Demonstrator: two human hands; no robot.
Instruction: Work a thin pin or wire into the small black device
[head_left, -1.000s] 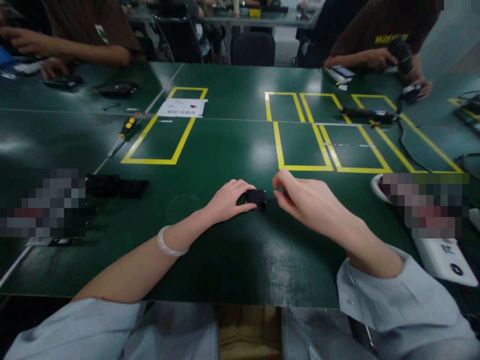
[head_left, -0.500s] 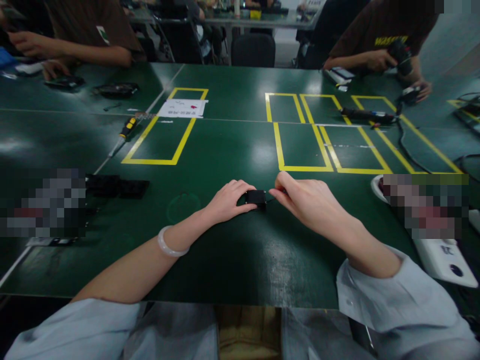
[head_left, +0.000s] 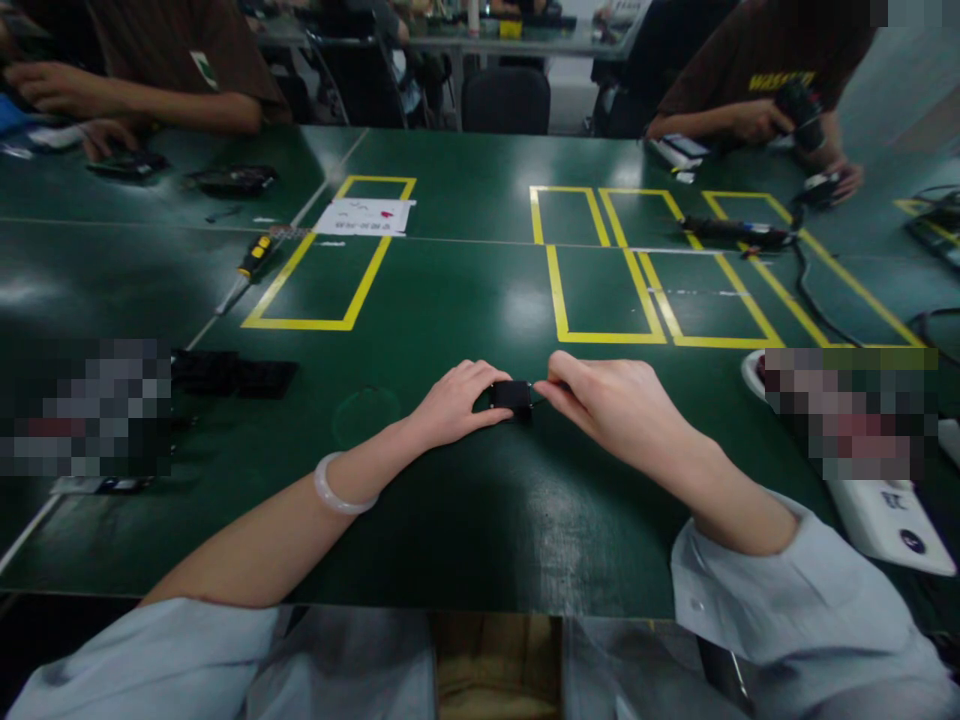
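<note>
A small black box-shaped part (head_left: 513, 394) rests on the green table in front of me. My left hand (head_left: 459, 402) grips it from the left, thumb on the near side and fingers on the far side. My right hand (head_left: 600, 400) is closed in a pinch at the box's right end. A thin dark wire or tip shows between the box and the right fingertips. What exactly those fingers hold is too small to make out.
Yellow tape outlines mark the green table (head_left: 465, 290). A yellow-and-black screwdriver (head_left: 256, 256) and a paper sheet (head_left: 365, 217) lie ahead left. Black blocks (head_left: 236, 373) are at left, a white power strip (head_left: 892, 520) at right. Across the table, one person holds a power driver (head_left: 801, 112).
My right hand has moved slightly down, its fingertips now nearer the right end of the black box. My left hand has kept its hold.
</note>
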